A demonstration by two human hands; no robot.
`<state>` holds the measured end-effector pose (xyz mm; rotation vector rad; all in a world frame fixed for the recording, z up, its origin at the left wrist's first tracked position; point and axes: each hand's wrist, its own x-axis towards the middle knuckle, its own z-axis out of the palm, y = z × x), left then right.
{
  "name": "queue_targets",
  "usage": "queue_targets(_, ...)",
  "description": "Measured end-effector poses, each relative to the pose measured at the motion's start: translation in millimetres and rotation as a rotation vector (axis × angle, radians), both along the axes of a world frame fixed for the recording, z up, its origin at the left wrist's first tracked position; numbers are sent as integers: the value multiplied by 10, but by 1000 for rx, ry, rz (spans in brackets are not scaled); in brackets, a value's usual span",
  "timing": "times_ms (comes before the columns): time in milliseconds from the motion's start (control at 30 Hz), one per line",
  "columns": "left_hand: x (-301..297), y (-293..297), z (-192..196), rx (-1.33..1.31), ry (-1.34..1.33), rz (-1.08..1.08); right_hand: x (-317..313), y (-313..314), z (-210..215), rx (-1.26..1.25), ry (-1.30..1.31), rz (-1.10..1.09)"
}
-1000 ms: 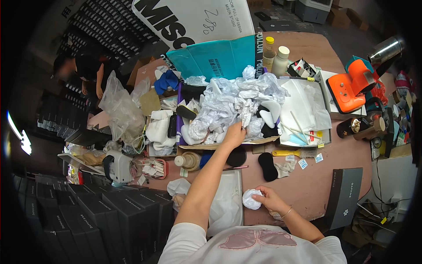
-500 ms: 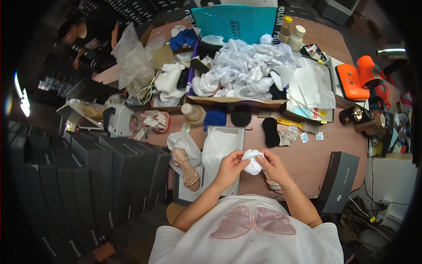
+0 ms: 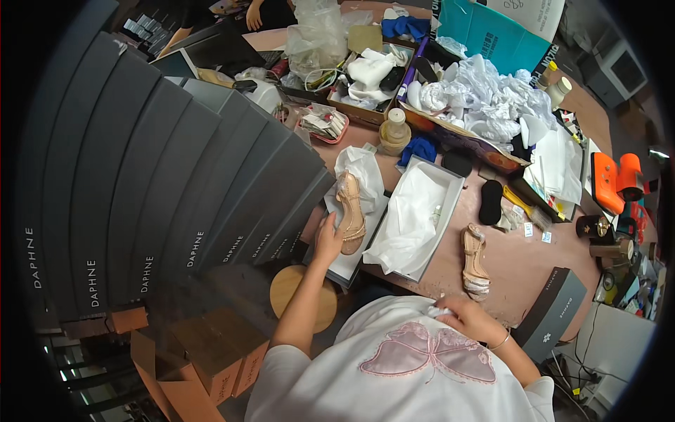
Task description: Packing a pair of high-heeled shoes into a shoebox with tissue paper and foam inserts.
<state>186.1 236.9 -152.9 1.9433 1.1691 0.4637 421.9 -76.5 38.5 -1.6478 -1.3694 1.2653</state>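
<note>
My left hand (image 3: 328,243) is beside a beige strappy sandal (image 3: 350,212), thumb at its edge and fingers apart. That sandal rests on white tissue paper over a grey box part. Close to my shirt, my right hand (image 3: 472,321) is closed on crumpled white paper (image 3: 440,310), mostly hidden by the fingers. A second sandal (image 3: 474,264), with pale wrapping near its toe, lies on the table in front of my right hand. Between the sandals stands an open shoebox (image 3: 450,188) lined with white tissue paper (image 3: 411,221).
Tall stacked grey shoeboxes (image 3: 204,176) crowd the left side. A carton of crumpled paper (image 3: 485,95) stands at the back. A black pad (image 3: 491,202) and a yellow-handled brush (image 3: 517,201) lie on the table (image 3: 520,260). A closed dark shoebox (image 3: 552,309) stands at right.
My hands have parted: the left went out to the left sandal, while the right drew back toward my shirt with the white paper. The view has turned left, showing more stacked boxes.
</note>
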Motion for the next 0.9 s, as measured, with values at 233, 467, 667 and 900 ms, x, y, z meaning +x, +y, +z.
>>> queue_targets(233,199,535,-612,-250,60,-144,-7,-105,89,-130,234,86)
queue_targets(467,291,219,747,-347,-363,-178,63,-122,-22,-156,643,-437)
queue_targets(667,663,-504,1313,-1079,-776,-342,102,673,326,393,197,-479)
queue_targets(900,960,-1159,1380,-1496,-920,-516,118,721,408,565,-389,-1)
